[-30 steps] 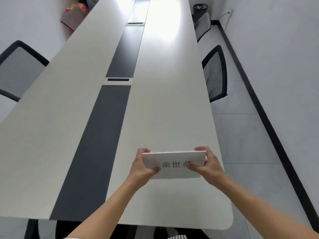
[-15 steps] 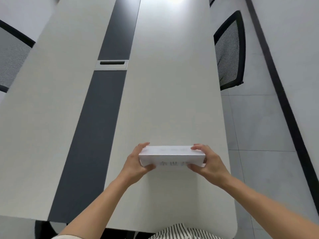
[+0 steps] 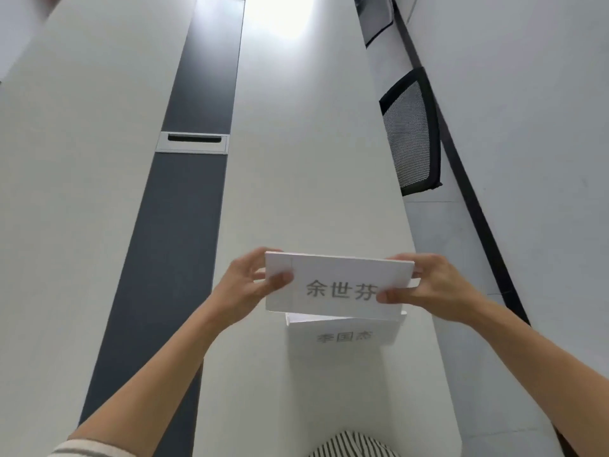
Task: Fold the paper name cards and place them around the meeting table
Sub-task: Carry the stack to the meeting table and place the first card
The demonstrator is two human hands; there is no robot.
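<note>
Left hand [image 3: 244,285] and right hand [image 3: 435,288] each pinch one end of our white folded paper name card [image 3: 333,282], held just above the near end of the long white meeting table [image 3: 296,159]. A second white paper card [image 3: 342,334] lies on the table beneath it. We see none by the black mesh chair [image 3: 412,136], so we judge most of the placing is left.
</note>
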